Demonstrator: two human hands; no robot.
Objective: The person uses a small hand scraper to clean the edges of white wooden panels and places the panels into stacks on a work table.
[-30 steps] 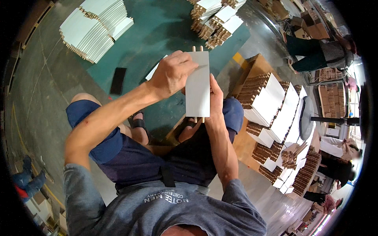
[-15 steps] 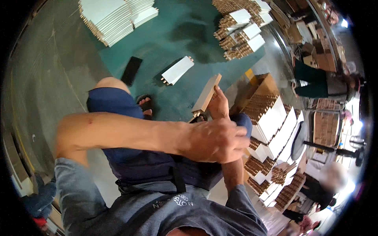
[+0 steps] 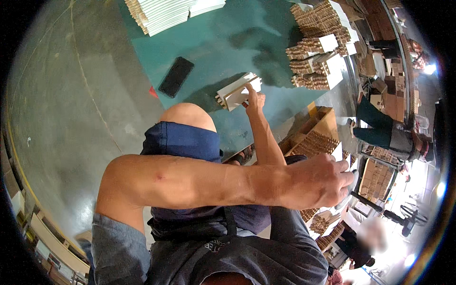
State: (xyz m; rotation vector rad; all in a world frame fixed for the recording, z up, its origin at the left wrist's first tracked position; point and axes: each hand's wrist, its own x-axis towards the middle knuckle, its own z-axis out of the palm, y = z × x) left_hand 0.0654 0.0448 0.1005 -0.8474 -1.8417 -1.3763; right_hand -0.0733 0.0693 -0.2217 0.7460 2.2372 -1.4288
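Note:
My right hand (image 3: 255, 100) reaches out over the green mat and grips the edge of a narrow wooden board (image 3: 235, 99). That board lies over or against a small pile of white boards (image 3: 232, 86) with pegs sticking out at the ends. My left arm crosses in front of my body. My left hand (image 3: 316, 183) is closed beside the boards stacked on my right (image 3: 317, 143); its curled fingers hide whatever they may hold.
A black phone (image 3: 176, 77) lies on the green mat (image 3: 209, 52). Farther off are a stack of white panels (image 3: 166, 16) and stacked pegged boards (image 3: 317, 71). An open cardboard box (image 3: 324, 121) stands to the right. Other people (image 3: 380, 128) are beyond.
My right hand has carried the board forward from near my knee to the small pile. My left hand has moved right, toward the stacked boards. My view has shifted.

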